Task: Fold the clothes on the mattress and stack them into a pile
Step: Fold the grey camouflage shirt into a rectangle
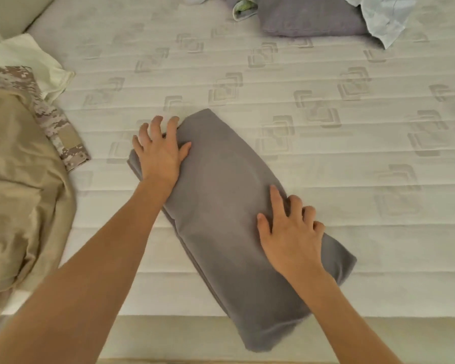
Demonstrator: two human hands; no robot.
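garment: folded grey fabric bundle (221, 206), lying diagonally on the quilted white mattress (326, 179), near end hanging over the front edge
left hand (160, 151): flat on far corner, fingers spread
right hand (292, 232): resting on right edge, index straight, other fingers bent a bit, not really gripping
leftovers: tan and camo clothes (24, 166) off to the left

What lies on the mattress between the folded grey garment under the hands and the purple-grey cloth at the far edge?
Nothing: in the head view, only bare quilted white mattress separates the folded grey garment from the purple-grey cloth.

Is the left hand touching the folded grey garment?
Touching. The head view shows the left hand lying flat on the upper-left end of the folded grey garment, palm and thumb on the cloth.
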